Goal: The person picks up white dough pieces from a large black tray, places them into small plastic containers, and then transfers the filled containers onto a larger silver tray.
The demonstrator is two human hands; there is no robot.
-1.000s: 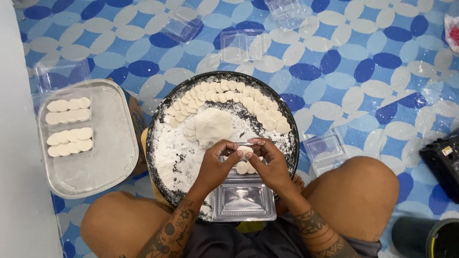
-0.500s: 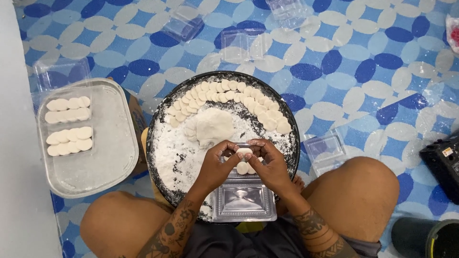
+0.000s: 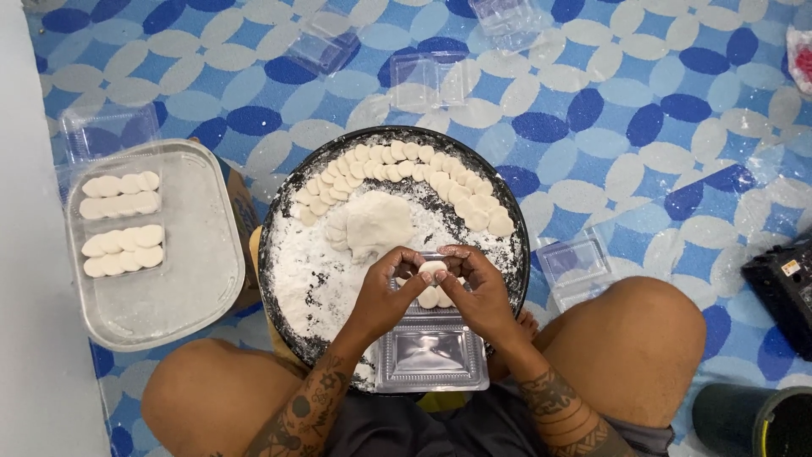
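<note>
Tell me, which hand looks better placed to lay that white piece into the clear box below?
Probably the right hand: its fingertips pinch the white dough piece directly above the clear plastic box, where other pieces lie. The left hand only steadies it.

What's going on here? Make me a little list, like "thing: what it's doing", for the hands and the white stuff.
left hand: pinches a small white dough piece from the left
right hand: pinches the same piece from the right
round dark tray: dusted with white flour, an arc of flat dough rounds along its far edge
clear plastic box: open, below the hands
metal tray: at the left, four rows of dough rounds
floor mat: blue and white pattern, empty clear boxes scattered on it
</note>
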